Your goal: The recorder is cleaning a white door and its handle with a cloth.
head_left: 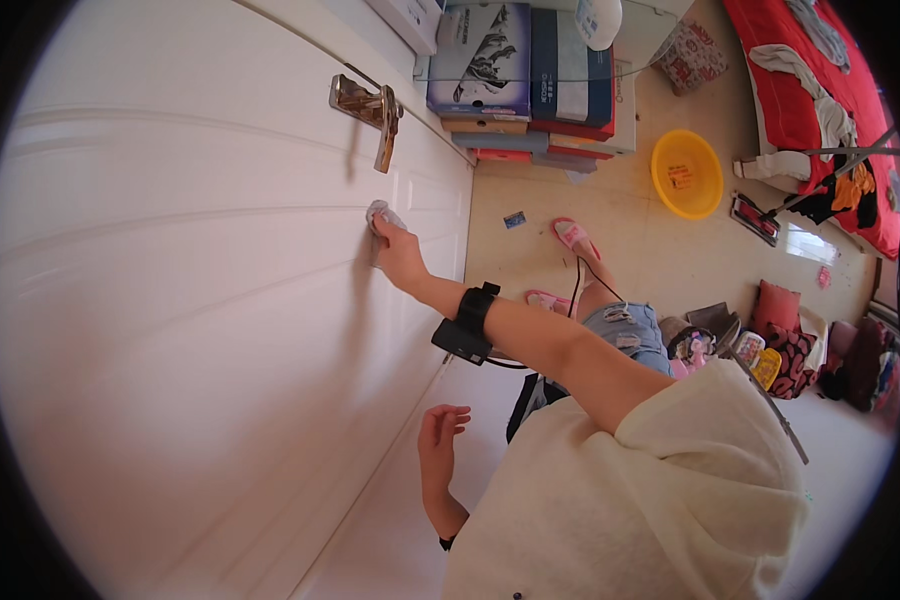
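Observation:
My right hand (400, 252) is stretched out and presses a small grey cloth (381, 213) flat against a white panelled door (190, 300), just below its brass lever handle (368, 106). A black band (467, 325) with a cable is strapped round that forearm. My left hand (440, 432) hangs lower down beside the door, fingers loosely apart, holding nothing and not touching the door.
A stack of boxes (530, 85) stands against the wall past the door. On the tiled floor lie a yellow basin (687, 172), pink slippers (575, 238) and a flat mop (756, 218). A red bed (820, 80) runs along the right, with cushions and bags (780, 340) nearby.

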### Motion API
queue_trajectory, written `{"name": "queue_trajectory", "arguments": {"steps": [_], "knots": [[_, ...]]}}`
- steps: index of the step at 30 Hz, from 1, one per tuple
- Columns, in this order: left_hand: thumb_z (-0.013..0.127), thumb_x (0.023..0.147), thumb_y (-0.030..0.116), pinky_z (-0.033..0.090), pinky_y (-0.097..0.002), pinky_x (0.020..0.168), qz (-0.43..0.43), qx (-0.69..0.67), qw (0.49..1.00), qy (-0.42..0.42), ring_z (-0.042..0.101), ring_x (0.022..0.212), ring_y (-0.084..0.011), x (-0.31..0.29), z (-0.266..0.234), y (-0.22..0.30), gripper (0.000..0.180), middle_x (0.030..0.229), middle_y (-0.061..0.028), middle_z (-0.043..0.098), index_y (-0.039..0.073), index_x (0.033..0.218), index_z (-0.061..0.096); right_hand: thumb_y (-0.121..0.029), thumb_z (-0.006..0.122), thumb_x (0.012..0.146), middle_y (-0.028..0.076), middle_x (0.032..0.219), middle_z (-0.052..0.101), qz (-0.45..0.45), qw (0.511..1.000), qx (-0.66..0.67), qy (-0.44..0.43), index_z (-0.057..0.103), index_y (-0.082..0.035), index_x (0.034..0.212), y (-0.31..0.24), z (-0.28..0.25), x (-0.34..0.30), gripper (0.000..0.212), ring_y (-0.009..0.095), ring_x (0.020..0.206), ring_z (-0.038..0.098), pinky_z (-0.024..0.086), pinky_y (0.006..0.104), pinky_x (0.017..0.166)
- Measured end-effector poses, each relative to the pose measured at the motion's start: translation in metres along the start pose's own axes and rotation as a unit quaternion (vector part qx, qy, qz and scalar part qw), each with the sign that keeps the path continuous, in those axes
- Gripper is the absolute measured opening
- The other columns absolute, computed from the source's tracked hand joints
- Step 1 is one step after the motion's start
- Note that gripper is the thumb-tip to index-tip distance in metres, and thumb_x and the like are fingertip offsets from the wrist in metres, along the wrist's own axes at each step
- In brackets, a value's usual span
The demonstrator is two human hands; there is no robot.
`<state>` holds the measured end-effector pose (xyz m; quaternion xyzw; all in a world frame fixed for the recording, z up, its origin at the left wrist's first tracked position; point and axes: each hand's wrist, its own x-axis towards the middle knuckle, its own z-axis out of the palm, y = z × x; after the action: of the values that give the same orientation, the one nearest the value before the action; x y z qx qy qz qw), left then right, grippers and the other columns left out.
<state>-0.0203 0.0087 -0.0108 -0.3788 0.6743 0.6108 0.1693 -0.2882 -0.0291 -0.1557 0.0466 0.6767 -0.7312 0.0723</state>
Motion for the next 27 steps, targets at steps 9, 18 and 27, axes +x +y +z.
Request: {"name": "queue_trajectory", "arguments": {"steps": [9,18,27], "knots": [[0.047,0.102,0.013,0.051,-0.0292,0.080,0.046,0.019,0.999,0.001,0.065,0.093,-0.0162,-0.010,-0.006,-0.002,0.015,0.107,-0.0087,0.067,0.003,0.110,0.055,0.008,0.046,0.090,0.017,0.126,0.061,-0.048,0.953,0.142,-0.262,0.052,-0.003,0.133,-0.184,-0.033,-0.075,0.045,0.033,0.112,0.061,0.047,0.0340,0.095],[0.048,0.102,0.034,0.051,-0.0316,0.087,0.203,-0.346,0.913,0.080,0.065,0.098,-0.0212,-0.003,-0.030,0.051,0.046,0.117,-0.0135,0.062,-0.005,0.128,0.049,0.008,0.049,0.091,0.010,0.129,0.059,0.292,0.704,0.417,-0.495,0.048,0.001,0.136,-0.207,-0.130,-0.094,0.046,0.020,0.119,0.056,0.045,0.0323,0.102],[0.065,0.092,0.017,0.047,-0.0250,0.083,0.199,-0.085,0.974,0.063,0.059,0.094,-0.0097,-0.013,0.001,0.066,0.029,0.101,-0.0042,0.065,0.000,0.115,0.060,-0.010,0.059,0.092,0.009,0.127,0.058,0.117,0.905,-0.163,-0.376,0.051,-0.006,0.134,-0.151,-0.193,-0.086,0.042,0.019,0.121,0.053,0.045,0.0336,0.100]]}}
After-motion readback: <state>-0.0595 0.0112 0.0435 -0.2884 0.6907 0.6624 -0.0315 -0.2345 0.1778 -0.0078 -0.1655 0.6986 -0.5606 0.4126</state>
